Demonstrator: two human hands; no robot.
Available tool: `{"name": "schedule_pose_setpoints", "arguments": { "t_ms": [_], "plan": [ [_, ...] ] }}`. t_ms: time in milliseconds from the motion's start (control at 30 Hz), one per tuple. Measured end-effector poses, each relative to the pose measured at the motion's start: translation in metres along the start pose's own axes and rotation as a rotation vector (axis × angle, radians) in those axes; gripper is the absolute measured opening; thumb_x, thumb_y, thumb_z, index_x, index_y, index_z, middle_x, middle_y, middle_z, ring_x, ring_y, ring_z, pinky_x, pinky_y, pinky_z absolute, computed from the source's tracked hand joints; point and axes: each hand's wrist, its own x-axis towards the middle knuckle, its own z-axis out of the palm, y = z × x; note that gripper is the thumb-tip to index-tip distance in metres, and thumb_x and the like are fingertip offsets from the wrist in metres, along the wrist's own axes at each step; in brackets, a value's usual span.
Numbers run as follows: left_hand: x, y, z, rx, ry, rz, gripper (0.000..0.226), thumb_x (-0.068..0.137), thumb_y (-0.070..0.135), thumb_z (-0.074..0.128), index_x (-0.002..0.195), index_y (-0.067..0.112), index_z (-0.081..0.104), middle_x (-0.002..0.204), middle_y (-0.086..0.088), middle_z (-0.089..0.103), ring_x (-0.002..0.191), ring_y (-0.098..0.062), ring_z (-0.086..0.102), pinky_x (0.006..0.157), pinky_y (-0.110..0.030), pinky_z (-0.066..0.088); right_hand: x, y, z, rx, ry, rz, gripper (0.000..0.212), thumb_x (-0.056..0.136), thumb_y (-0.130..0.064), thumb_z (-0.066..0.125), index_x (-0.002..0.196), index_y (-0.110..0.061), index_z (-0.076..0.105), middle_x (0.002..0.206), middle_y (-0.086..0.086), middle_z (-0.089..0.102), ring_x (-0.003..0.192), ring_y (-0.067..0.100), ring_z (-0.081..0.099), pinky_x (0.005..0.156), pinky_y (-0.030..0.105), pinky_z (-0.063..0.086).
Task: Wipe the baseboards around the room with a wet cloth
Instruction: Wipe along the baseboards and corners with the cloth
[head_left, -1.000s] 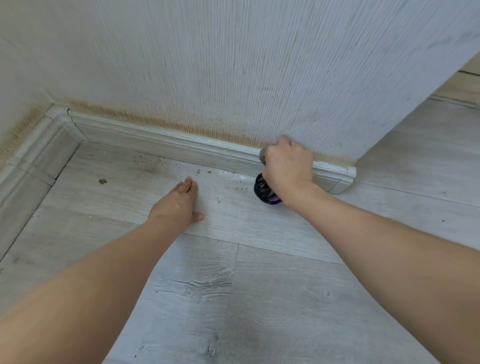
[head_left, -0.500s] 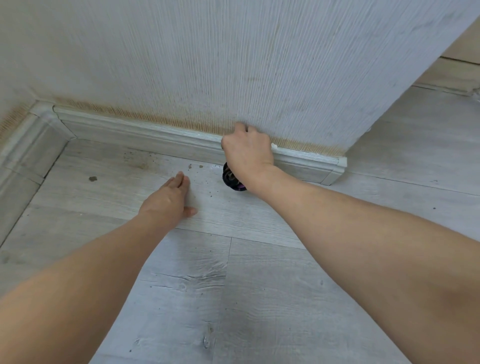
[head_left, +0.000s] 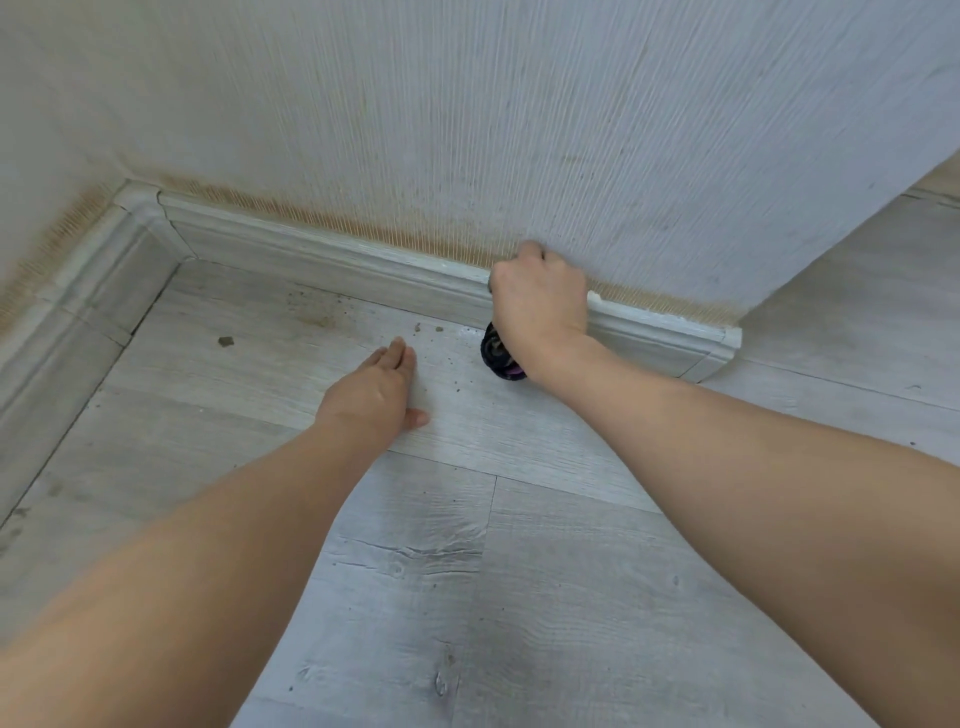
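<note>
Where a pale grey plank floor (head_left: 519, 597) meets a textured white wall (head_left: 467, 130), a person's two bare forearms reach in from the near edge, cut off below the elbows. The right hand (head_left: 540, 306) is a closed fist pressed against the top edge of the baseboard (head_left: 332, 265), toward the right end of the far wall. Its fingers curl away from the camera, so the fingertips are hidden. Below the wrist a bunched dark cloth (head_left: 500, 356), black with a touch of purple, pokes out and touches the floor just in front of the baseboard. Most of the cloth is hidden behind the hand, and the part that is gripped cannot be seen. Whether the cloth is wet cannot be made out.

The left hand (head_left: 374, 395) lies flat on the floor, palm down, fingers straight and held together, thumb out to the right. It holds nothing and sits near and to the left of the right hand.

The baseboard runs along the far wall to a corner at the far left, then continues along the left wall toward the near side. Brownish staining (head_left: 322, 215) lines the wall just above it. Small dark crumbs (head_left: 311, 306) and one larger speck (head_left: 225, 341) dot the floor between the left hand and the corner. At the right, the wall ends at an outside corner.
</note>
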Motion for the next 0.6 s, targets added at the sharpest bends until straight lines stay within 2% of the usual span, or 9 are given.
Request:
{"name": "schedule_pose_setpoints", "arguments": {
  "t_ms": [167,267,367,600],
  "plan": [
    [0.000,0.001,-0.001,0.006,-0.018,-0.012,0.085,0.094,0.045,0.046,0.149,0.008,-0.005,0.157,-0.005,-0.012,0.145,-0.017,-0.002,0.117,-0.029,0.012,-0.021,0.034,0.009,-0.016,0.017,0.034,0.033,0.088,-0.001,0.051,0.117,-0.013,0.060,0.115,0.010,0.052,0.105,0.029,0.052,0.070,0.035,0.044],
    [0.000,0.003,-0.002,0.006,-0.029,-0.016,0.084,0.094,0.044,0.046,0.149,0.007,-0.006,0.157,-0.005,-0.012,0.145,-0.017,-0.003,0.117,-0.030,0.012,-0.034,0.053,0.009,-0.040,0.015,0.102,0.031,0.089,-0.002,0.048,0.115,-0.013,0.061,0.112,0.010,0.053,0.103,0.029,0.052,0.066,0.034,0.041],
    [-0.001,0.002,-0.002,0.012,-0.026,-0.015,0.084,0.094,0.044,0.046,0.149,0.008,-0.006,0.157,-0.004,-0.013,0.145,-0.018,-0.003,0.117,-0.031,0.014,-0.028,0.049,0.004,-0.037,-0.028,0.157,0.027,0.086,0.000,0.054,0.108,-0.011,0.066,0.105,0.011,0.055,0.095,0.028,0.055,0.065,0.032,0.039],
    [-0.002,0.006,-0.008,0.043,-0.046,-0.030,0.085,0.094,0.044,0.047,0.149,0.007,-0.005,0.157,-0.005,-0.011,0.145,-0.019,0.000,0.116,-0.031,0.015,-0.008,0.009,-0.009,-0.020,-0.048,0.013,0.026,0.083,0.009,0.050,0.103,-0.001,0.062,0.109,0.018,0.054,0.095,0.029,0.057,0.067,0.036,0.044]
  ]
}}
